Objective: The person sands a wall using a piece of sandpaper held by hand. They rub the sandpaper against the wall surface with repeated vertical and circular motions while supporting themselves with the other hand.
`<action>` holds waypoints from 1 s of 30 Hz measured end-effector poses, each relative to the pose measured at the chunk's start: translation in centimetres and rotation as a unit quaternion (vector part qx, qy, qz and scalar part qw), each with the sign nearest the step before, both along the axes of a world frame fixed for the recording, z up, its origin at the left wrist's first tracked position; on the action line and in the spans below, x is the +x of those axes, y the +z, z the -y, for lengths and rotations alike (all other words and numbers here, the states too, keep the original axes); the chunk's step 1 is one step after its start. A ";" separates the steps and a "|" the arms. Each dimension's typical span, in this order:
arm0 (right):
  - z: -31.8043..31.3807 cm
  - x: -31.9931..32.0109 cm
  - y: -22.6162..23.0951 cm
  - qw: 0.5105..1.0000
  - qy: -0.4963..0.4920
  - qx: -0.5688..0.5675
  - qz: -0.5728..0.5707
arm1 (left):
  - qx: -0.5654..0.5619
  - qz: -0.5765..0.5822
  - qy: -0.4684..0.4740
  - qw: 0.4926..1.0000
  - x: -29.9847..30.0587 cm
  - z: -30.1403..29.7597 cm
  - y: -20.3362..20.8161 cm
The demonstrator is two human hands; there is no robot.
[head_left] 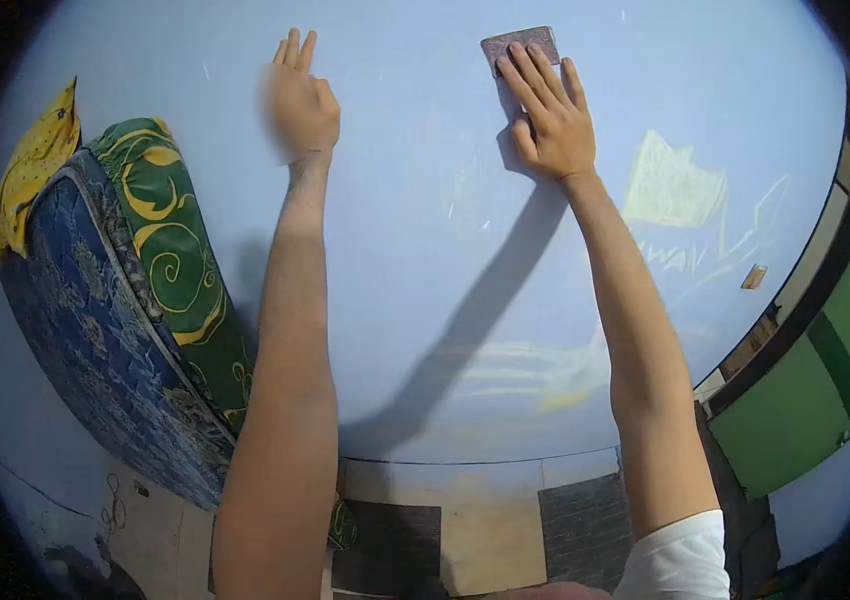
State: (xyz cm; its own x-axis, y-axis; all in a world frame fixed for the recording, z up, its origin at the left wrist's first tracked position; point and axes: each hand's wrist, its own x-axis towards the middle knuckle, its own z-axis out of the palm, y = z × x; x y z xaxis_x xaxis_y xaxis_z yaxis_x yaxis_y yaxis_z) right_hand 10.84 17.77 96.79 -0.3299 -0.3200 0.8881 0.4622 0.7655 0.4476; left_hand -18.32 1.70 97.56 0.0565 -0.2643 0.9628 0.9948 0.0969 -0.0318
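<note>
The right hand (555, 130) has its fingers outstretched and thumb apart, fingertips laid over a flat brown block (501, 50) against the pale blue wall (415, 200). Below and right of that hand is a pale yellow patch (675, 188). Farther off to its left, the left hand (307, 110) points fingers upward; blur hides whether it grips anything. Below-left of the left hand stands a green-and-yellow cushion (173, 245), then a blue floral mattress (80, 270).
</note>
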 end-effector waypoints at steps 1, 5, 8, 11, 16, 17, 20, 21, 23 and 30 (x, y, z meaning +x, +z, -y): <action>0.1 -0.1 0.1 1.000 0.006 0.001 -0.001 | -0.001 0.004 -0.001 1.000 0.0 0.1 0.1; -0.2 -0.1 0.1 1.000 0.004 0.016 -0.007 | 0.009 0.005 0.012 1.000 0.0 0.0 0.2; 0.0 -0.2 -0.1 1.000 -0.002 0.010 -0.007 | 0.008 0.004 0.004 1.000 -0.2 -0.2 -0.2; 0.3 -0.5 0.1 1.000 -0.005 0.012 -0.012 | 0.004 0.014 0.024 1.000 -0.3 0.2 0.0; 0.6 -0.2 0.2 1.000 -0.007 0.009 -0.008 | -0.011 0.012 -0.010 1.000 -0.2 0.5 0.1; 0.4 -0.3 0.3 1.000 -0.006 0.010 -0.006 | 0.000 -0.006 -0.005 1.000 -0.4 0.5 0.1; 0.3 0.1 0.4 1.000 0.000 0.006 0.007 | -0.007 0.006 -0.012 1.000 0.0 0.3 0.0; 0.0 0.2 0.2 1.000 -0.005 0.006 0.005 | -0.007 0.002 -0.011 1.000 0.2 0.2 0.1; 0.2 0.0 0.2 1.000 -0.012 0.003 0.013 | -0.005 0.004 -0.009 1.000 0.2 0.3 -0.1; 1.0 -1.3 2.0 0.999 -0.003 -0.031 0.044 | -0.016 0.023 0.035 0.999 0.3 1.4 0.5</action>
